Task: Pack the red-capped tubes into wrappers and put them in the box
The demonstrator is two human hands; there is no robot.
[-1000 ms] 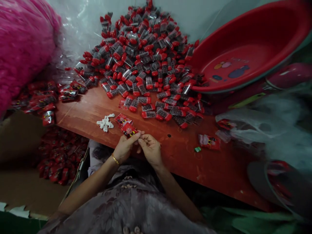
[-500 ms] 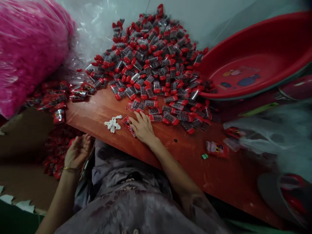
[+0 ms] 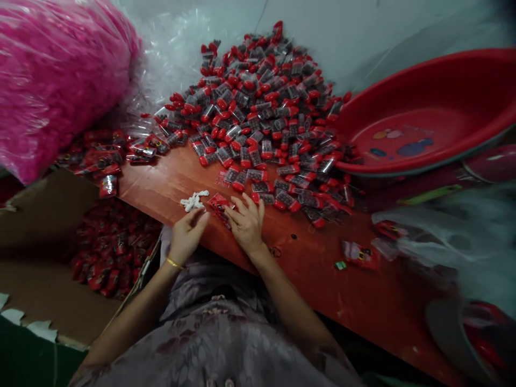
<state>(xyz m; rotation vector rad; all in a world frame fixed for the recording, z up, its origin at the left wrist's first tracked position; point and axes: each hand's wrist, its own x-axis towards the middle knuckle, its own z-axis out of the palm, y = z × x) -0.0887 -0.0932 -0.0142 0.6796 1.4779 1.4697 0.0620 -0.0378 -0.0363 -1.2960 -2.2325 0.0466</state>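
Note:
My left hand (image 3: pixel 187 234) is over the table's near edge, its fingers apart and nothing seen in it, just below a small heap of white pieces (image 3: pixel 194 201). To its right, my right hand (image 3: pixel 246 224) has spread, bent fingers; its thumb side touches or lies beside a flat red packet (image 3: pixel 220 208). The underside of that hand is hidden. Beyond both hands rises a large pile of clear capsules with red caps (image 3: pixel 258 115), whose nearest ones lie close to my right fingertips.
An open cardboard box (image 3: pixel 40 290) holds red packets (image 3: pixel 115 252) at the left. A pink-filled bag (image 3: pixel 60 80) stands behind it. A red basin (image 3: pixel 455 107) is at the right, with a loose packet (image 3: pixel 360 255) on the table (image 3: pixel 322 290).
My left hand has moved from above the box to the right, beside the white pieces. My right hand has shifted slightly, its fingers now more bent. The whole view has shifted a little.

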